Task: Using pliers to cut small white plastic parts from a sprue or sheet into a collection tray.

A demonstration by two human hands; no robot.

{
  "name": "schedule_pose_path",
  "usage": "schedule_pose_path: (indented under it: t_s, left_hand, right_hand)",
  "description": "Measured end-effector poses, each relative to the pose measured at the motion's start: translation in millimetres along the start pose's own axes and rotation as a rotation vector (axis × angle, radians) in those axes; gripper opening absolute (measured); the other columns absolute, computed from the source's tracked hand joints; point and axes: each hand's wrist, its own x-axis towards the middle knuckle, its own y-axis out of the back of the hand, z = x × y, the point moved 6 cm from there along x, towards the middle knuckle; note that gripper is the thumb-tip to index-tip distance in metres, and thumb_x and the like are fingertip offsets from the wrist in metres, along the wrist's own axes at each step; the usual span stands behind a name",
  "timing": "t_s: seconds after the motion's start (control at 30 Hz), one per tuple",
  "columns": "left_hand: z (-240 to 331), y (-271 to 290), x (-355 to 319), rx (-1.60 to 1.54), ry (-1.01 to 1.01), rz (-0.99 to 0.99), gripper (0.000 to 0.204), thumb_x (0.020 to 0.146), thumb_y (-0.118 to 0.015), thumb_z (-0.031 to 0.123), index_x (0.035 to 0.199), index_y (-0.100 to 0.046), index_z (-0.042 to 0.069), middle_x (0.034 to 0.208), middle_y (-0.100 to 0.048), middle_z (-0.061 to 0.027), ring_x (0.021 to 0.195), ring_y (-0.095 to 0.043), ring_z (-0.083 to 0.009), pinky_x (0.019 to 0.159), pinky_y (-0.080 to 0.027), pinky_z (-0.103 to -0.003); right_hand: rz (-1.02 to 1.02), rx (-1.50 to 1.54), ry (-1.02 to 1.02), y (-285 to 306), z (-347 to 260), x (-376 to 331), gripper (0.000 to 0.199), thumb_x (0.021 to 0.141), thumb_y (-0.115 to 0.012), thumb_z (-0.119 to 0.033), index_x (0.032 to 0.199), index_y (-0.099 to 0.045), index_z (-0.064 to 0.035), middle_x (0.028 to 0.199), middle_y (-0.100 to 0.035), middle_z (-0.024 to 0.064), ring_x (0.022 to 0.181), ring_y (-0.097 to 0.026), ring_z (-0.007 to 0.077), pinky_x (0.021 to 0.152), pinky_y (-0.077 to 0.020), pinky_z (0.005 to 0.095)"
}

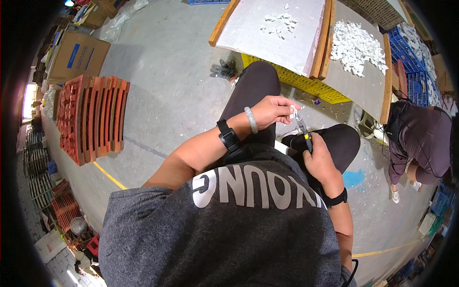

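Between the thumb and fingers of my left hand (273, 111) is a small white plastic piece (293, 111), its exact shape too small to make out. My right hand (319, 157) is wrapped round the dark and yellow handles of a pair of pliers (303, 129). The jaws of the pliers reach up to the white piece, at or against it; I cannot tell if they grip it. Both hands are held above my lap, just short of the worktables. A loose group of similar white pieces (282, 24) lies on the pale, wood-edged table (244, 36) ahead.
A large heap of white pieces (356, 48) covers part of the board at the right. Yellow crates (306, 85) support the tables. A co-worker (423, 138) bends at the far right beside blue crates (416, 86). Red pallets (93, 119) stand left; a grey glove (223, 70) lies on the floor.
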Motion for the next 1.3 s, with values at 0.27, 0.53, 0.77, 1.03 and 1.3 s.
schedule_pose_path:
  t_s: [0.27,0.53,0.77,1.03,1.3]
  left_hand:
    - [-1.1,1.7,0.1,0.002,-0.014,-0.020,0.022,0.092,-0.053,0.008,0.112,-0.060,-0.001,0.086,-0.061,-0.0031,0.074,-0.059,-0.0088,0.071,-0.052,-0.023]
    - [1.0,1.2,0.6,0.041,0.001,-0.012,0.021,0.092,-0.055,0.008,0.110,-0.061,-0.001,0.085,-0.061,-0.0029,0.074,-0.059,-0.0084,0.070,-0.052,-0.022]
    - [-5.2,7.2,1.8,0.047,0.018,0.012,0.021,0.092,-0.055,0.009,0.110,-0.061,-0.001,0.085,-0.062,-0.0027,0.073,-0.059,-0.0084,0.070,-0.052,-0.022]
    - [-3.8,8.1,1.1,0.069,0.000,0.018,0.021,0.091,-0.056,0.008,0.109,-0.062,0.000,0.085,-0.062,-0.0026,0.072,-0.059,-0.0081,0.070,-0.052,-0.022]
    - [-0.8,5.1,0.7,0.156,-0.006,0.036,0.020,0.090,-0.057,0.008,0.107,-0.063,0.000,0.082,-0.062,-0.0019,0.070,-0.058,-0.0076,0.068,-0.051,-0.021]
  right_hand:
    - [-0.021,0.009,-0.007,4.1,-6.1,-2.7,0.042,0.076,-0.055,-0.004,0.115,-0.045,0.0080,0.108,-0.052,0.0306,0.105,-0.050,0.0449,0.092,-0.0405,0.0449]
    - [-0.056,-0.002,-0.112,9.0,-9.1,0.9,0.029,0.075,-0.056,-0.002,0.103,-0.049,0.0027,0.098,-0.056,0.0299,0.096,-0.053,0.0464,0.084,-0.0434,0.0484]
    - [-0.089,0.012,-0.125,-1.8,-2.1,2.1,0.027,0.074,-0.053,-0.001,0.099,-0.048,0.0044,0.095,-0.055,0.0309,0.095,-0.053,0.0473,0.083,-0.0424,0.0490]
    - [-0.133,0.129,-0.087,-6.4,1.1,1.0,0.031,0.075,-0.051,-0.004,0.104,-0.047,0.0057,0.100,-0.053,0.0314,0.097,-0.051,0.0467,0.086,-0.0409,0.0466]
    - [-0.072,0.133,-0.046,-9.2,0.1,0.6,0.026,0.075,-0.050,-0.002,0.101,-0.048,0.0045,0.096,-0.054,0.0305,0.095,-0.053,0.0467,0.084,-0.0419,0.0476]
